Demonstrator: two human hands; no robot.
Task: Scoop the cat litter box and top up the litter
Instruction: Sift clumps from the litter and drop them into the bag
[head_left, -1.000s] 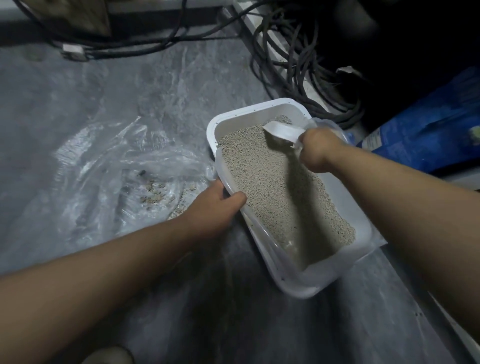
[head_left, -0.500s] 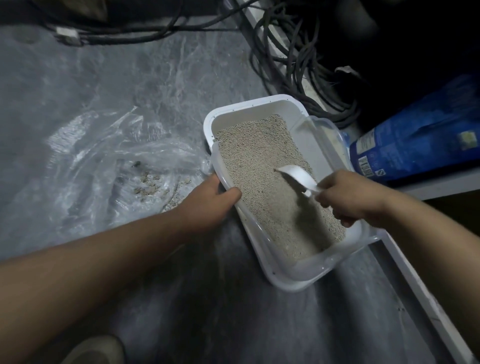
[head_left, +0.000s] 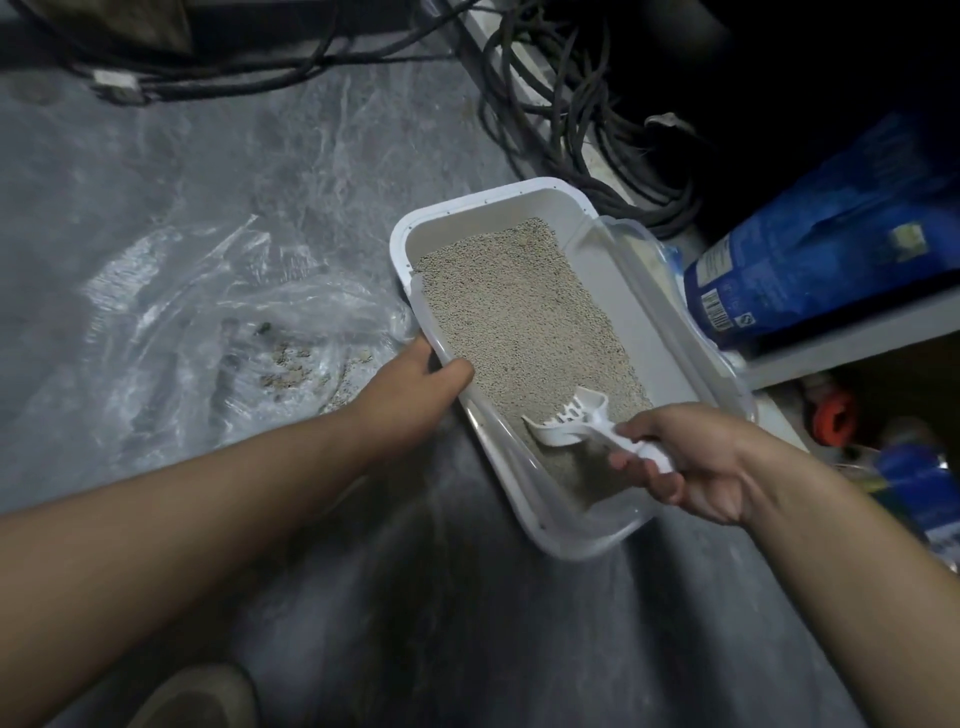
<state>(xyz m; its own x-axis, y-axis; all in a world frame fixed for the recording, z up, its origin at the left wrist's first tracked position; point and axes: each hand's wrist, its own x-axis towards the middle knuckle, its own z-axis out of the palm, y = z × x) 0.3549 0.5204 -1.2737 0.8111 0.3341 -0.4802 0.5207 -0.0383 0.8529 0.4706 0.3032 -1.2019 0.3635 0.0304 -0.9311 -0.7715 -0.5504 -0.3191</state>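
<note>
The right hand (head_left: 691, 462), fingers curled around the white slotted plastic scoop (head_left: 576, 421), points its blade along the grey rectangular plastic litter box (head_left: 488, 200), whose near-left rim the left hand (head_left: 415, 384) grips.

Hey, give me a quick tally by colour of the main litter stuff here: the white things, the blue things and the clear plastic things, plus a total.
White: 2, the litter box and the scoop
Blue: 1, the bag to the right of the box
Clear plastic: 1, the plastic bag on the floor holding scooped clumps
Total: 4
</note>
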